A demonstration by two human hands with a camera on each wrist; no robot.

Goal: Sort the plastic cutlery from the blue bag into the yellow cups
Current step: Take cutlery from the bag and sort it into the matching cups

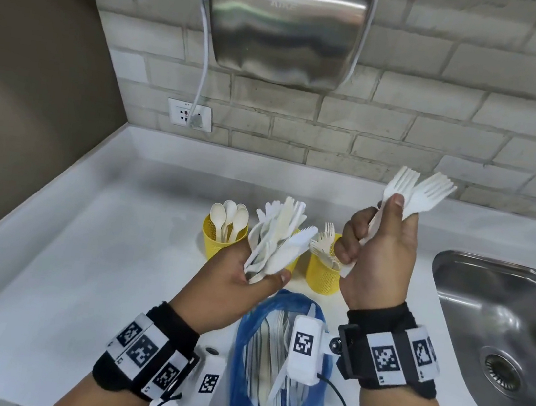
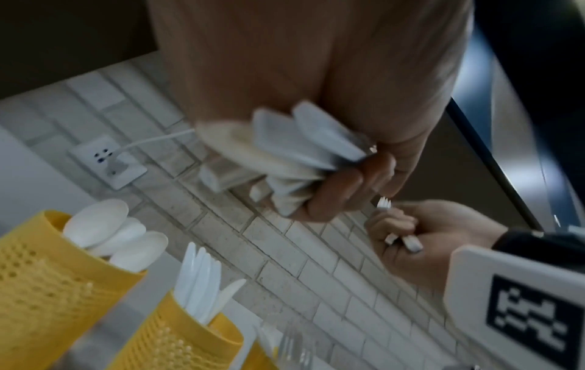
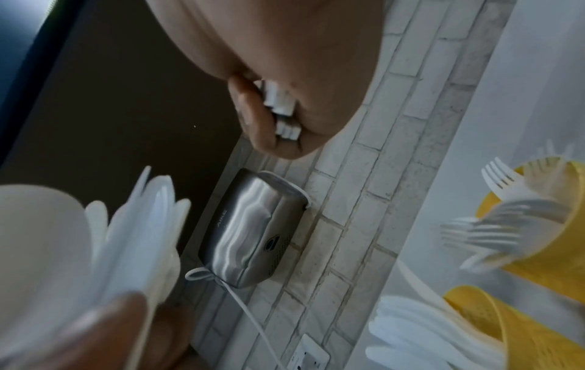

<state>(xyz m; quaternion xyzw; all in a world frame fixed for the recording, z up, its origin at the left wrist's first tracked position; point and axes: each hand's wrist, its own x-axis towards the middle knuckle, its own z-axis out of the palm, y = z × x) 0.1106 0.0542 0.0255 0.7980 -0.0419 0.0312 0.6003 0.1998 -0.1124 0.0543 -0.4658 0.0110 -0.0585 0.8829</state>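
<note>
My left hand [image 1: 250, 269] grips a fanned bundle of white plastic cutlery [image 1: 280, 239], mostly knives, above the yellow cups; the handle ends [image 2: 285, 155] poke out of that fist. My right hand [image 1: 377, 249] holds white forks [image 1: 412, 192] upright by their handles, raised above the right yellow cup [image 1: 322, 272] that carries forks [image 3: 506, 197]. The left yellow cup [image 1: 211, 239] holds spoons [image 2: 104, 225]. A middle yellow cup [image 2: 177, 338] with knives is mostly hidden behind the bundle in the head view. The blue bag [image 1: 244, 388] lies open near me with more cutlery inside.
A steel sink [image 1: 500, 325] is set into the white counter [image 1: 81, 245] at the right. A metal hand dryer [image 1: 285, 23] hangs on the brick wall, its cord running to a socket [image 1: 189, 114].
</note>
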